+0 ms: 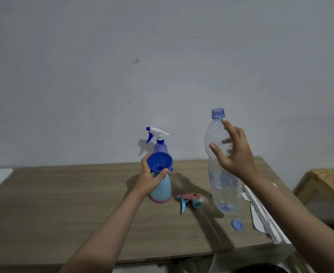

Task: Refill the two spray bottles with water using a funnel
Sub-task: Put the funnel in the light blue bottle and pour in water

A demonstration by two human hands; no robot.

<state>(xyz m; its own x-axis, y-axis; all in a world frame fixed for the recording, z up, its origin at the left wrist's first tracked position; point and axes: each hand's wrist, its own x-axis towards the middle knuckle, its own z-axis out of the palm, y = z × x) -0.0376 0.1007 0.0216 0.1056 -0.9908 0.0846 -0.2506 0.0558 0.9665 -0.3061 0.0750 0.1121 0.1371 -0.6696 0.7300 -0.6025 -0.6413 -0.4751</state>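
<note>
A: What is the right hand doing?

B: It is gripping the uncapped water bottle upright above the tabletop, fingers curled round it. The left hand is pinching the blue funnel seated in the light-blue spray bottle.

A: What could be going wrong next?

B: I'd judge that tipping too fast is likely to be flooding the funnel, or knocking it loose and spilling.

A: Counts?

B: Two spray bottles, the second standing behind with its trigger on; one funnel, one loose trigger head, one cap.
</note>
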